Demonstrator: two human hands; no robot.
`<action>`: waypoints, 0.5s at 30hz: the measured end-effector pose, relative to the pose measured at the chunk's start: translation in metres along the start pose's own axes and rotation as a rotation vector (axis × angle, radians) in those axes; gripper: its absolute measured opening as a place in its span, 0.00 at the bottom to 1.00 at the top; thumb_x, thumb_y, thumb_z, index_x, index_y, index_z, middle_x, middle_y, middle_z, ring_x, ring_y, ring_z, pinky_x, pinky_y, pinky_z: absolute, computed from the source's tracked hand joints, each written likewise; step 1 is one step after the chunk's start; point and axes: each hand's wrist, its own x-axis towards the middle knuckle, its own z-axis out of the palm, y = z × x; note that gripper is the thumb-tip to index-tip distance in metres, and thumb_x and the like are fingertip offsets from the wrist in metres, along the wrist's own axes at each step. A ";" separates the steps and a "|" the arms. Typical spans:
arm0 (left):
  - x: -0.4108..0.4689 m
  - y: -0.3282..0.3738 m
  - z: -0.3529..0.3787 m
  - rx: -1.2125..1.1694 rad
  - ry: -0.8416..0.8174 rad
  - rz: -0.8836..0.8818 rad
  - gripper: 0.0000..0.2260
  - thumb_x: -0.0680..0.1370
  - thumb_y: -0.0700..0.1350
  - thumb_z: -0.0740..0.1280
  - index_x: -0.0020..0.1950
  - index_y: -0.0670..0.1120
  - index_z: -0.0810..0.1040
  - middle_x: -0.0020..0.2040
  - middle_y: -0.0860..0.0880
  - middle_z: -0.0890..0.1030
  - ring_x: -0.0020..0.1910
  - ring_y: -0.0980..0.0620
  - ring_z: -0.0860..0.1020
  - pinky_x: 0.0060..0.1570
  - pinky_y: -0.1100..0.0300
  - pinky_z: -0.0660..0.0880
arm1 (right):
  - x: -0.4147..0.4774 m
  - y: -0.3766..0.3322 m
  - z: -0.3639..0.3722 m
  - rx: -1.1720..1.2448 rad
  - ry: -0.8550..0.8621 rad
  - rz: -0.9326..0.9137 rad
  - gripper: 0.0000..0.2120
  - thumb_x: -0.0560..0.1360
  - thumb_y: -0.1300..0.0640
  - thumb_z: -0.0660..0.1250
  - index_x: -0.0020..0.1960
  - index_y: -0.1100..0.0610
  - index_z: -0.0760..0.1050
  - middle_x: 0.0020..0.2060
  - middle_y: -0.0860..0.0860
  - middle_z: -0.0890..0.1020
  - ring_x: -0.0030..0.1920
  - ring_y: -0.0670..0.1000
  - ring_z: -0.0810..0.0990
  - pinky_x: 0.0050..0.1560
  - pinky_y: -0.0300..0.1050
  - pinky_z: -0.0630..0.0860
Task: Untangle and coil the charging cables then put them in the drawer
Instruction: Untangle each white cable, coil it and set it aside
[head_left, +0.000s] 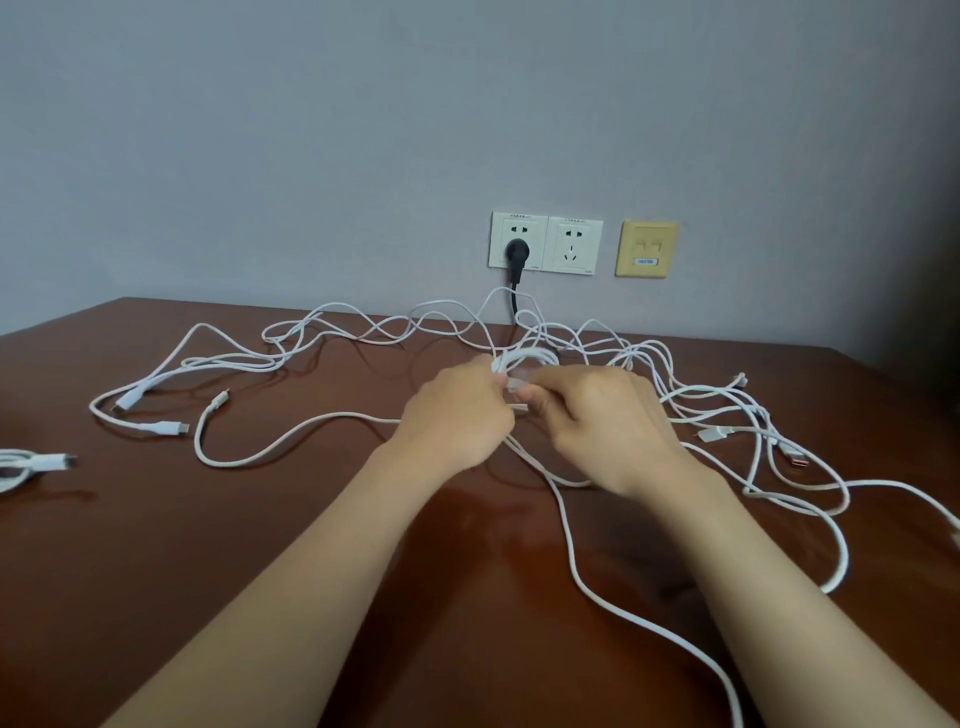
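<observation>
Fingers of both hands are curled inward and meet over the middle of the bench. Between them they pinch a small coil of white cable, lifted just above the wood. The left hand holds the coil's near-left side. The right hand grips its near-right side, thumb tucked under. What exactly sits under the fingertips is hidden.

From the coil, the other white charging cables spread in loose, crossing loops to both sides and along the wall. Several connector ends lie free. One strand runs towards the viewer, between the forearms.

Likely risk: winding on more cable while it is looped through its neighbours could tighten a knot or drag the whole tangle along. A loose pinch could let the coil spring open.

A black plug sits in a wall socket behind the tangle; its dark cord drops among the white loops and could snag. A yellow wall plate is beside it. A separate white bundle lies at the left edge. No drawer is in view.
</observation>
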 end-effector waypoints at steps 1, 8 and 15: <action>-0.002 0.000 0.000 0.087 -0.016 0.009 0.01 0.79 0.44 0.56 0.48 0.49 0.65 0.55 0.43 0.77 0.56 0.40 0.74 0.44 0.56 0.65 | 0.000 0.001 -0.001 0.018 0.022 0.011 0.15 0.79 0.46 0.55 0.53 0.50 0.78 0.49 0.48 0.81 0.53 0.55 0.76 0.44 0.45 0.67; -0.002 -0.004 0.002 0.280 -0.240 0.247 0.07 0.77 0.41 0.56 0.52 0.50 0.69 0.45 0.51 0.69 0.51 0.46 0.72 0.43 0.56 0.64 | 0.001 0.016 0.003 0.297 0.065 0.256 0.07 0.66 0.45 0.73 0.34 0.47 0.80 0.28 0.45 0.78 0.38 0.48 0.75 0.36 0.36 0.66; 0.000 -0.004 0.003 -0.046 -0.314 0.427 0.11 0.79 0.35 0.57 0.58 0.45 0.73 0.43 0.54 0.69 0.51 0.50 0.70 0.55 0.57 0.67 | 0.003 0.034 -0.003 0.896 -0.017 0.304 0.08 0.67 0.64 0.73 0.32 0.54 0.79 0.25 0.44 0.80 0.28 0.38 0.76 0.34 0.29 0.71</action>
